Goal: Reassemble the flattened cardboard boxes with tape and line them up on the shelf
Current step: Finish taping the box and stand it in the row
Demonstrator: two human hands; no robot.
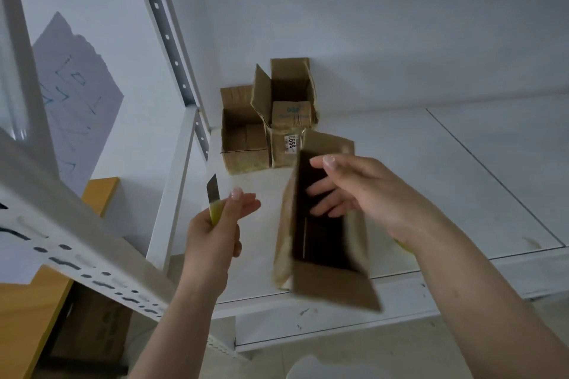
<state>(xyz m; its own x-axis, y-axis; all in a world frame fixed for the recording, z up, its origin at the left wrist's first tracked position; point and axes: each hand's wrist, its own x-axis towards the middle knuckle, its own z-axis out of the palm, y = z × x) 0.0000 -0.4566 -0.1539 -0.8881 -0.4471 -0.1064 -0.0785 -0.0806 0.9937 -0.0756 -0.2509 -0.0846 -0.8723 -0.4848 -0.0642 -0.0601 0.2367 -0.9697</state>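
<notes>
My right hand (pixel 363 191) holds an open brown cardboard box (pixel 323 243) over the front of the white shelf (pixel 431 163); its fingers reach inside the box and the thumb lies over the top edge. My left hand (pixel 215 224) grips a yellow-handled utility knife (pixel 213 198) with the blade out and pointing up, left of the box. Two assembled boxes stand at the shelf's back left: a low open one (pixel 243 138) and a taller one (pixel 289 120) with its flaps up and a white label.
A white perforated shelf upright (pixel 172 40) rises at left, and an upper shelf beam (pixel 77 243) crosses the lower left close to my left arm. A wooden surface (pixel 27 317) and a sheet of paper (pixel 77 95) lie beyond. The white wall backs the shelf.
</notes>
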